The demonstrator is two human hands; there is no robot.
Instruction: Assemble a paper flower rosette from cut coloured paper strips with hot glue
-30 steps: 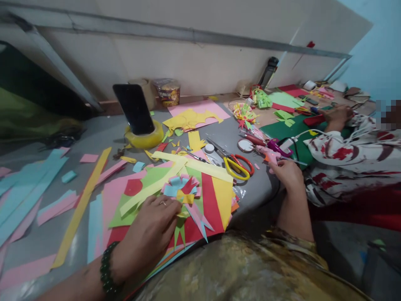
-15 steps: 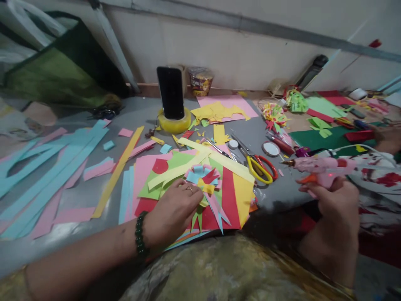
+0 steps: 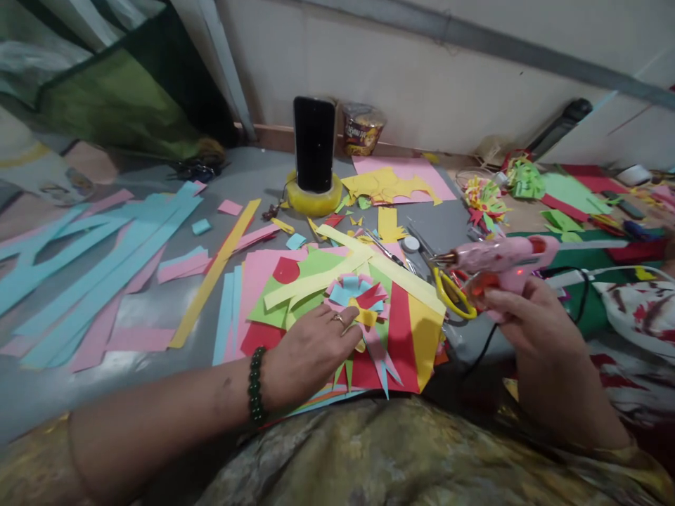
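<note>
My right hand (image 3: 538, 327) is wrapped round the grip of a pink hot glue gun (image 3: 500, 256), its nozzle pointing left above the scissors (image 3: 453, 292). A clear glue stick (image 3: 590, 244) juts from the gun's back end. On the stack of coloured paper (image 3: 398, 344), my left hand (image 3: 321, 344) has its fingers bent against the lower left edge of a paper rosette (image 3: 353, 288); the fingertips are partly hidden. The rosette has a pink and light blue frilled ring, red and yellow pieces in the middle and forked tails. Pale yellow strips (image 3: 406, 281) lie beyond it.
Light blue paper strips (image 3: 105, 274) spread over the left of the table. A phone (image 3: 314, 144) stands in a yellow tape roll (image 3: 314, 197). Behind are a noodle cup (image 3: 363, 131) and a green bag (image 3: 131, 98). Paper flowers (image 3: 482, 200) lie at right; a cord hangs below the gun.
My right hand has brought the glue gun left and slightly up, over the scissors. My left hand stays at the rosette. The view has shifted a little to the left.
</note>
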